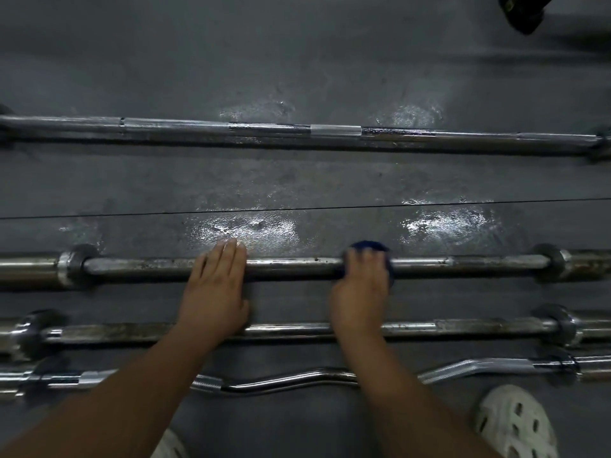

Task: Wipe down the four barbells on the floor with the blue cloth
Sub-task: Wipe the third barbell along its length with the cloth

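1. Four barbells lying side by side on the floor (297, 61): far barbell (264, 128), second barbell (297, 264), third barbell (463, 325), and nearest, the curl bar (291, 380).
2. Working now on the second barbell. Right hand (362, 282) closed over the blue cloth (368, 247), pressing it around the shaft right of the middle; grip pinching cloth against steel, only a rim of blue showing past the fingers. Blurred, so likely mid-stroke.
3. Left hand (216, 285) laid flat across the same shaft left of the middle, fingers spread only slightly and extended, holding nothing, apparently steadying the bar against rolling.
4. Far barbell glistening along its middle, with wet patches on the floor just beyond it: probably wiped already, though not certain.
5. More wet sheen on the floor just beyond the second barbell, fitting a wipe in progress there. Rust-like specks visible on its shaft on both sides of the hands.
6. Third barbell looking dull and spotted, curl bar shiny but with no wetness nearby; both judged untouched.
7. Estimate: roughly one bar finished, one under way, two left.
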Motion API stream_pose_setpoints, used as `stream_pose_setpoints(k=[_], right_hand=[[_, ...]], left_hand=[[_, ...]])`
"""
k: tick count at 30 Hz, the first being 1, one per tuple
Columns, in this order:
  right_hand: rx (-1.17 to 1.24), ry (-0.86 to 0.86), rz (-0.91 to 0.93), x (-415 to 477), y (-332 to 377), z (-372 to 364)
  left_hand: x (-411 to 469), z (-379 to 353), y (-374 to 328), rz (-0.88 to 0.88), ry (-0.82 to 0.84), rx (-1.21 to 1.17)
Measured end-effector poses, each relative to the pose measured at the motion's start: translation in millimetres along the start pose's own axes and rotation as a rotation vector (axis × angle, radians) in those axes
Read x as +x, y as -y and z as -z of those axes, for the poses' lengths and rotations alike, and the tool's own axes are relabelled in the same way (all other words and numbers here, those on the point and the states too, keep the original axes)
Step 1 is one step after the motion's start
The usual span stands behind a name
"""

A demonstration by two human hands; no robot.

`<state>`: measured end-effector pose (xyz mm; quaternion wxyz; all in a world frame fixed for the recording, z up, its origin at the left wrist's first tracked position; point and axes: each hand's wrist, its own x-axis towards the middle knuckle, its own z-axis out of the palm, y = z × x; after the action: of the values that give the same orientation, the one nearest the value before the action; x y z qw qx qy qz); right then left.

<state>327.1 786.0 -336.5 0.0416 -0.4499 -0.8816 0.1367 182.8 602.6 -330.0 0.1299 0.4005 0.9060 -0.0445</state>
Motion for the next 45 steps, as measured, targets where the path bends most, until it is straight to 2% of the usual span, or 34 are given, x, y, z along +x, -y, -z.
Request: stream_pose_setpoints(k=[3,6,8,11,13,14,16,19,21,23,26,29,30,31,34,36,38,40,45], right_hand=[[0.050,0.116,0.356,-39,69,-23],[0.048,0.158,0.497,-32,70,-22],[0.018,0.128,0.409,-20,36,-11],[-0.001,0.023,0.109,-4,-22,6],[-0.015,0.013,-0.047,-3,-19,3],[-0.003,0.011,-0.058,-4,-4,-2],[0.003,0.035,0.120,-13,38,-14],[0.056,0.184,0.483,-34,89,-27],[0.062,0.217,0.558,-28,82,-20],[0.051,0.136,0.460,-14,46,-5],[0.018,0.009,0.186,5,-24,9],[0.073,-0.052,-0.023,14,-25,7],[0.119,-0.068,-0.026,14,-8,3],[0.141,-0.062,0.053,11,13,-2],[0.154,0.103,0.425,-20,93,-30],[0.165,0.184,0.477,-35,128,-41],[0.134,0.217,0.543,-32,126,-38],[0.069,0.248,0.653,-21,95,-27],[-0.020,0.185,0.447,3,22,-2]], left_hand=[[-1,-1,0,-0.015,-0.007,-0.014],[2,-2,-2,0.001,-0.016,-0.051],[2,-3,1,-0.009,-0.009,-0.045],[0,-3,4,-0.023,-0.020,-0.053],[-3,-3,6,-0.002,-0.029,-0.063],[-4,-2,7,0.012,-0.032,-0.062],[-6,-4,11,0.021,-0.027,-0.041],[-7,-5,13,0.022,-0.019,-0.004],[-6,-5,13,0.022,-0.022,-0.003],[-5,-4,13,0.027,-0.008,-0.011],[-6,-4,13,0.033,0.006,-0.031],[-7,-3,13,0.035,0.014,-0.038],[-7,-3,12,0.035,0.017,-0.040],[-6,-2,12,0.037,0.019,-0.046],[-4,-3,15,0.026,-0.001,-0.054],[-5,-6,21,-0.009,-0.006,-0.025],[-4,-7,24,-0.025,-0.009,-0.031],[-3,-6,22,-0.006,-0.027,-0.072],[2,1,18,0.024,0.074,-0.063]])
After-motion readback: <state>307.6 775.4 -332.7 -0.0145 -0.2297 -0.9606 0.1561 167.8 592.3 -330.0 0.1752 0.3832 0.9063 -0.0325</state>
